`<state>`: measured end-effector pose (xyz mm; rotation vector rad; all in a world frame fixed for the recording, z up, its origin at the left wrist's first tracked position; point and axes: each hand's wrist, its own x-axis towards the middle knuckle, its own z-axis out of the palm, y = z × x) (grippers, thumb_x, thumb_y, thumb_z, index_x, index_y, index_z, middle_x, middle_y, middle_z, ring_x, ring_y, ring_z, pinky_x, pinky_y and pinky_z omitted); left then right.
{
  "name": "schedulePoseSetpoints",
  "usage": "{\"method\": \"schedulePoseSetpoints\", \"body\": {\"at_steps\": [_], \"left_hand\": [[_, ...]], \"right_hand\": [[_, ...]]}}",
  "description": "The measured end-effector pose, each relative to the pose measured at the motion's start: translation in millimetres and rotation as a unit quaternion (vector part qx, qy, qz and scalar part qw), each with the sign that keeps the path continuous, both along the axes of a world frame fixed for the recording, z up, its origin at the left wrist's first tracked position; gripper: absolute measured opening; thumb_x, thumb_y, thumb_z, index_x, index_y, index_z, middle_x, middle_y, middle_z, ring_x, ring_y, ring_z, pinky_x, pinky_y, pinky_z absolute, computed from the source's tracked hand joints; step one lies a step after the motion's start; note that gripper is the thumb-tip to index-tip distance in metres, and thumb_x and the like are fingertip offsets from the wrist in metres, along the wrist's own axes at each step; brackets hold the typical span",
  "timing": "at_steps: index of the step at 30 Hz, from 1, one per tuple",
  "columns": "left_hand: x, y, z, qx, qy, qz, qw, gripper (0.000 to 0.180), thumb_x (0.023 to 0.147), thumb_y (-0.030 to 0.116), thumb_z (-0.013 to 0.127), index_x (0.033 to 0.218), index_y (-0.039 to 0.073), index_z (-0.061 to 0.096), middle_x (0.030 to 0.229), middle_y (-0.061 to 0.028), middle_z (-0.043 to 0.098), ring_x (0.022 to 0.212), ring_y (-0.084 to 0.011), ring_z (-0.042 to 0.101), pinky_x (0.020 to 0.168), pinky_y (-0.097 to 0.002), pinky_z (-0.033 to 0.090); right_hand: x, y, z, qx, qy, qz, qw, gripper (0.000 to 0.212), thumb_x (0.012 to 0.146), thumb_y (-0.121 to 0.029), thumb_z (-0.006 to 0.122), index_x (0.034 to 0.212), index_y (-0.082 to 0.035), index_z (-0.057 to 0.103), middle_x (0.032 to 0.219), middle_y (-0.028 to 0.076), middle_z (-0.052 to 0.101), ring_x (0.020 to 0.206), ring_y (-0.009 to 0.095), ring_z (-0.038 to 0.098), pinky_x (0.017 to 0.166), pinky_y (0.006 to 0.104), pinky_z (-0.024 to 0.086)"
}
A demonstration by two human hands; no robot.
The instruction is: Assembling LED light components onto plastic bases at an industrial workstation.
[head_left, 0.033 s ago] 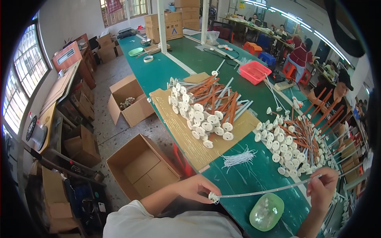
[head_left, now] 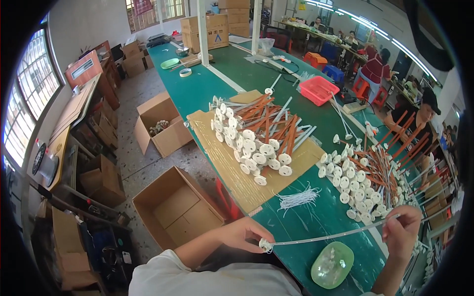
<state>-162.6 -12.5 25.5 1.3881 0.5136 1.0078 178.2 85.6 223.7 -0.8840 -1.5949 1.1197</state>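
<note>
My left hand is closed at the near table edge, pinching the white round end piece of a long thin strip. This pale, translucent strip has small dots along it and bows slightly as it runs to the right. Thumb and fingers of my right hand pinch it toward its other side. Below the strip lies a green dish holding small clear pieces. A bundle of white cords rests beyond it on the green table.
Brown and grey rods with white round ends are heaped on a cardboard sheet; another heap lies to the right. A red basket stands farther back. Open cartons sit on the floor at left. A co-worker is across the table.
Hardly anything differs: the whole view has shifted very slightly. Both hands keep the same hold on the strip.
</note>
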Motion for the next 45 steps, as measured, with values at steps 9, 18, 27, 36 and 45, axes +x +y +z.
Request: {"method": "schedulePoseSetpoints", "body": {"at_steps": [9, 18, 27, 36, 45], "left_hand": [[-152.2, 63.0, 4.6, 0.111, 0.196, 0.727, 0.648, 0.017, 0.09, 0.012, 0.066, 0.098, -0.002, 0.07, 0.081, -0.0022, 0.067, 0.072, -0.0074, 0.058, 0.065, -0.0229, 0.046], [-282.0, 192.9, -70.3, -0.004, 0.573, 0.714, 0.402, 0.053, 0.089, 0.01, 0.049, 0.14, 0.0, 0.037, 0.143, -0.0208, 0.041, 0.131, -0.0394, 0.04, 0.104, -0.0507, 0.038], [-276.8, 195.8, -50.1, -0.03, 0.565, 0.685, 0.459, 0.043, 0.095, 0.021, 0.046, 0.136, 0.007, 0.044, 0.137, -0.0298, 0.045, 0.112, -0.0482, 0.053, 0.095, -0.0489, 0.044], [-281.3, 192.2, -54.6, -0.016, 0.588, 0.689, 0.423, 0.037, 0.095, 0.016, 0.049, 0.13, 0.007, 0.051, 0.137, -0.0306, 0.045, 0.113, -0.0473, 0.053, 0.095, -0.0494, 0.043], [-266.3, 200.2, -27.2, -0.098, 0.581, 0.679, 0.438, 0.04, 0.095, 0.017, 0.047, 0.135, 0.007, 0.047, 0.145, -0.0278, 0.037, 0.12, -0.0474, 0.046, 0.098, -0.0496, 0.043]], "right_hand": [[-139.5, 129.3, 72.3, 0.071, -0.161, 0.103, 0.979, 0.012, 0.086, -0.013, 0.066, 0.087, -0.001, 0.063, 0.071, 0.003, 0.059, 0.057, 0.007, 0.056, 0.043, 0.0202, 0.043], [-243.9, 257.9, 117.2, 0.162, -0.182, 0.033, 0.969, 0.018, 0.09, -0.016, 0.065, 0.102, -0.003, 0.067, 0.083, 0.001, 0.063, 0.072, 0.006, 0.06, 0.061, 0.0197, 0.051], [-273.4, 426.0, 87.4, 0.305, -0.162, 0.006, 0.938, 0.022, 0.091, -0.015, 0.063, 0.108, -0.001, 0.068, 0.088, 0.006, 0.069, 0.074, 0.009, 0.066, 0.066, 0.0206, 0.054], [-319.6, 486.4, 111.4, 0.251, -0.358, 0.047, 0.898, 0.012, 0.08, -0.007, 0.064, 0.084, 0.003, 0.07, 0.066, 0.009, 0.067, 0.057, 0.013, 0.066, 0.055, 0.0251, 0.054], [-489.7, 521.2, 202.7, 0.381, -0.189, -0.082, 0.901, 0.031, 0.08, -0.034, 0.071, 0.089, -0.004, 0.069, 0.067, 0.004, 0.07, 0.067, 0.018, 0.069, 0.064, 0.0319, 0.051]]}}
